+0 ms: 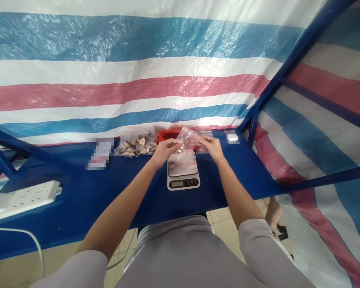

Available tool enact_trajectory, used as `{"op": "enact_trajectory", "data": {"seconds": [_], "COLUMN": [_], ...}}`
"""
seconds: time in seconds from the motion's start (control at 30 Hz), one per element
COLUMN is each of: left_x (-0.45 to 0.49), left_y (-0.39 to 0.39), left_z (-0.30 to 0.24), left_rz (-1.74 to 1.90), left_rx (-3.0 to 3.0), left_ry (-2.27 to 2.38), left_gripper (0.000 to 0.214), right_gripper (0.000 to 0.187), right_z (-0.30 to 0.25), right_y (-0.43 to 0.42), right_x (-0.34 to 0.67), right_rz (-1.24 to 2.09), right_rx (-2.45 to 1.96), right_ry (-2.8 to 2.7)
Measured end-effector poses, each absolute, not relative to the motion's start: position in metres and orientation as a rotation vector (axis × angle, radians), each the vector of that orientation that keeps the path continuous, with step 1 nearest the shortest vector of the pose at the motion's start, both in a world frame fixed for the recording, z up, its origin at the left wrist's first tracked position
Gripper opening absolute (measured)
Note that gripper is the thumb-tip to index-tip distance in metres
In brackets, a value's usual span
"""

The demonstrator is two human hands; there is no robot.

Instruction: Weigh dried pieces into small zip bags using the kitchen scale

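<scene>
A clear plastic bag [186, 138] is stretched between my two hands, above a small digital scale [183, 170]. My left hand [165, 152] pinches the bag's left side, fingers closed. At its right side, my right hand [211, 147] also pinches the plastic. The bag looks see-through, with nothing visible inside. Below it, the scale has a shiny plate and a small display at its front edge. Behind my hands lies a red-orange mesh bundle [165, 135], partly hidden by the bag and my left hand.
Left of the scale lies a clear bag of brown and tan pieces [138, 144]. A white power strip [33, 198] rests at the left of the blue table [108, 196]. A round white item in a small bag [232, 137] lies back right. Striped sheeting [123, 72] hangs behind.
</scene>
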State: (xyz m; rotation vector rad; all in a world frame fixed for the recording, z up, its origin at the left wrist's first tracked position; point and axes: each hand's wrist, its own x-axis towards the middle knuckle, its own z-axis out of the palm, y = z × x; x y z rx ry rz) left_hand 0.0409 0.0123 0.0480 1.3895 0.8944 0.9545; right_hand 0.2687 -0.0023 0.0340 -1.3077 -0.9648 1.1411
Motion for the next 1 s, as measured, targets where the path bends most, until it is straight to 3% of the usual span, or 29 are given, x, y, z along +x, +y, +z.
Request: {"op": "enact_trajectory", "data": {"seconds": [0.3, 0.43, 0.6, 0.77, 1.0], "left_x": [0.086, 0.093, 0.108, 0.142, 0.174], "left_y": [0.005, 0.002, -0.006, -0.014, -0.013], "left_z": [0.034, 0.032, 0.032, 0.023, 0.015], "left_rz": [1.008, 1.061, 1.053, 0.789, 0.367], "left_rx": [1.300, 1.615, 2.260, 2.714, 2.896], "left_ry": [0.891, 1.092, 1.065, 0.885, 0.906], "left_gripper": [0.041, 0.026, 0.017, 0.023, 0.025], "right_gripper": [0.045, 0.045, 0.030, 0.020, 0.007], "right_z": [0.035, 0.029, 0.024, 0.019, 0.013], "right_y": [0.007, 0.015, 0.029, 0.048, 0.072], "right_x": [0.304, 0.337, 0.375, 0.394, 0.397], "right_rz": [1.171, 1.189, 1.145, 1.123, 1.060], "right_rx": [-1.221, -1.243, -1.405, -1.524, -1.588], "right_ry": [-0.863, -0.855, -0.900, -0.979, -1.085]}}
